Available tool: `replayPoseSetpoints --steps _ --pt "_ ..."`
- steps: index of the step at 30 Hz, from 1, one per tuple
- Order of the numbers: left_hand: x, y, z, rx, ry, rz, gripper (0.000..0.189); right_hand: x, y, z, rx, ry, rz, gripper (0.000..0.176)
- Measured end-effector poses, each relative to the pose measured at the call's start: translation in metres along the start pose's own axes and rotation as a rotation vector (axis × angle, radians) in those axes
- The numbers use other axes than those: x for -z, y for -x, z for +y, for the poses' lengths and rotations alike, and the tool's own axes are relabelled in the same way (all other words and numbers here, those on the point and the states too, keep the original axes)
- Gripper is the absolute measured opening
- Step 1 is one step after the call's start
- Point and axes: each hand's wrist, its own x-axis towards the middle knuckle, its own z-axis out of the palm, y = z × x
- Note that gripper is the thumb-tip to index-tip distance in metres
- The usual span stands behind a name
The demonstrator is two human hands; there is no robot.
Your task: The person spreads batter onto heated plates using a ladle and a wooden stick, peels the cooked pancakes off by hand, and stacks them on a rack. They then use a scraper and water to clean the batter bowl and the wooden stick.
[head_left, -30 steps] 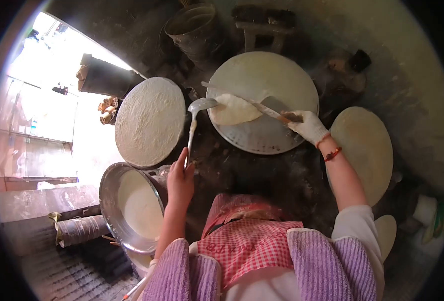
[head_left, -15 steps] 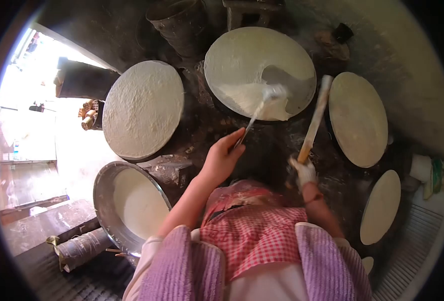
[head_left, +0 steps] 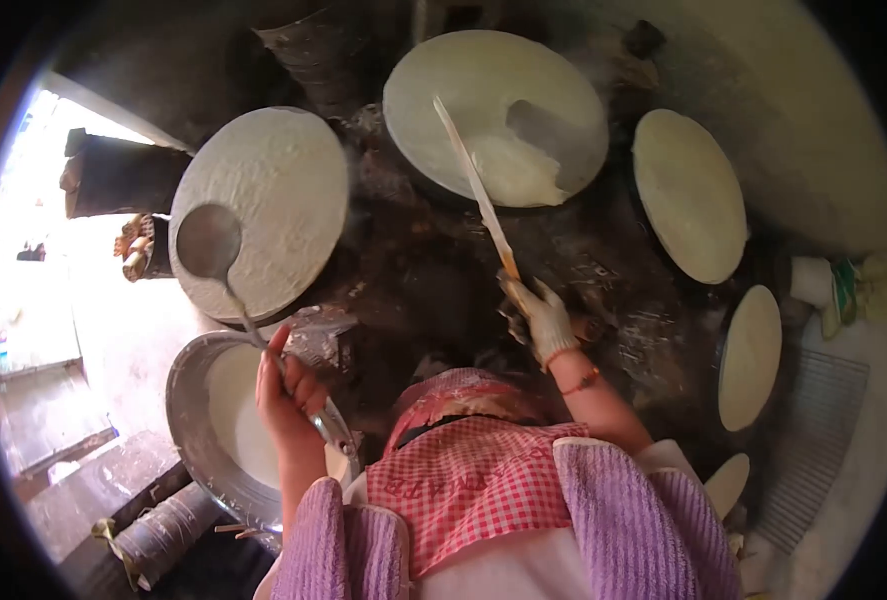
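My left hand (head_left: pixel 291 395) is bare and wrapped round the handle of a metal ladle (head_left: pixel 208 242). The ladle's round bowl overlaps the left griddle (head_left: pixel 288 190), whose top carries a pale, rough-textured layer. Below my left wrist stands a wide metal basin (head_left: pixel 185 425) of white batter. My right hand (head_left: pixel 541 318), in a whitish glove, grips a long flat wooden spatula (head_left: pixel 471 172). Its blade reaches over the middle griddle (head_left: pixel 423 80), which is coated with pale batter apart from a dark bare patch near its right side.
Pale rounds lie on a right griddle (head_left: pixel 688 190) and on another griddle (head_left: pixel 750 360) lower right. A dark bucket (head_left: pixel 318 60) stands behind. Bundled sticks (head_left: pixel 135 245) sit at left, near a wrapped roll (head_left: pixel 168 530). A ribbed panel (head_left: pixel 813 440) is at far right.
My left hand has swung the ladle from the middle griddle to over the left one. My right hand has moved left, bringing the spatula over the middle griddle. The view has shifted slightly.
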Motion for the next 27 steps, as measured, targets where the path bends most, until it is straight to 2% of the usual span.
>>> replayPoseSetpoints --steps 2,3,8,9,10,12,14,16,18,19,20,22,24,26,27 --pt "0.011 0.007 -0.001 0.02 0.041 0.035 0.042 0.05 0.006 -0.004 0.001 0.201 0.057 0.036" --pt "0.01 0.011 -0.001 0.029 0.038 0.021 0.042 0.065 0.0 -0.007 0.129 0.183 0.121 0.031" --pt "-0.033 0.027 -0.005 -0.042 0.031 0.038 0.042 0.122 -0.048 -0.088 0.036 0.135 0.089 0.042" --pt "-0.035 0.028 -0.007 -0.051 0.073 -0.03 0.041 0.132 -0.074 -0.095 0.082 0.217 0.107 0.042" --pt "-0.039 0.029 -0.01 -0.06 0.054 -0.049 0.041 0.144 -0.092 -0.094 0.206 0.327 0.214 0.043" --pt "-0.052 0.034 -0.015 -0.062 0.081 -0.084 0.042 0.13 -0.082 -0.106 0.595 0.751 0.269 0.039" --pt "-0.067 0.037 -0.02 -0.06 0.059 -0.082 0.041 0.107 -0.03 -0.102 0.275 0.603 0.176 0.044" --pt "-0.083 0.039 -0.026 -0.066 0.039 -0.034 0.04 0.118 -0.013 -0.056 0.605 1.124 0.267 0.04" --pt "-0.093 0.042 -0.04 -0.067 0.035 -0.036 0.04 0.139 -0.018 -0.02 0.755 1.154 0.309 0.037" --pt "-0.098 0.041 -0.047 -0.065 0.026 -0.039 0.04 0.149 -0.021 -0.023 0.327 0.745 0.188 0.034" --pt "-0.103 0.038 -0.053 -0.062 0.009 -0.042 0.04 0.16 -0.04 -0.027 0.243 0.54 0.21 0.034" --pt "-0.109 0.039 -0.067 0.009 -0.049 -0.006 0.039 0.167 -0.081 -0.05 0.304 0.405 0.174 0.033" --pt "-0.126 0.043 -0.076 0.035 -0.062 0.051 0.037 0.146 -0.099 -0.093 0.223 0.177 0.013 0.033" --pt "-0.133 0.038 -0.084 0.032 -0.046 0.039 0.036 0.117 -0.089 -0.129 0.099 0.156 -0.051 0.033" --pt "-0.134 0.037 -0.083 0.035 -0.008 0.0 0.035 0.112 -0.087 -0.133 0.058 0.107 -0.159 0.035"
